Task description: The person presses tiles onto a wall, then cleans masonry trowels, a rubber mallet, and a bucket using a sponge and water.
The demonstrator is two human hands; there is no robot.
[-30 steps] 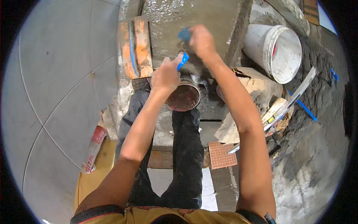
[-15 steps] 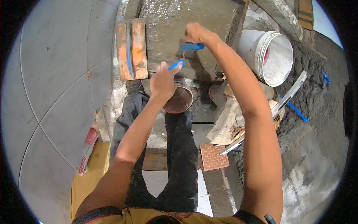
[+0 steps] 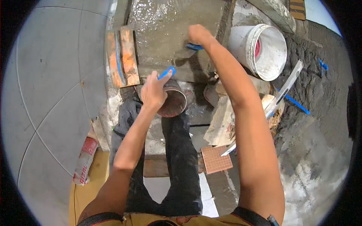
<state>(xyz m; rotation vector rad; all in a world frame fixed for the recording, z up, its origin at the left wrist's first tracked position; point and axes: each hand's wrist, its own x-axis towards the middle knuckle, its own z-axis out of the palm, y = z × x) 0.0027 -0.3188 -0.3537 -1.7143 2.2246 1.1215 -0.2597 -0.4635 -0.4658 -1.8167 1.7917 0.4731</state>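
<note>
My left hand (image 3: 152, 92) is closed round a blue-handled tool (image 3: 167, 72). Its far end is hard to make out. Right beside that hand is the rim of a round, reddish-brown container (image 3: 174, 102), between my knees; whether the hand touches it I cannot tell. Farther forward, my right hand (image 3: 200, 34) is closed over a second blue-handled tool (image 3: 194, 46), mostly hidden under the fingers. This hand is above a wet grey cement surface (image 3: 162, 45), where its shadow falls.
Left of the wet surface lies an orange-stained board float (image 3: 122, 56). A white bucket (image 3: 267, 52) rests tipped on the right, near a long metal straightedge (image 3: 283, 90), a blue stick (image 3: 298, 104) and spread mortar (image 3: 313, 86). Closer in is a small brown tile (image 3: 217, 159).
My left hand has drawn left and slightly down with its blue-handled tool, away from the right hand's tool. The right hand's tool has turned further under the fingers. The view has shifted slightly.
</note>
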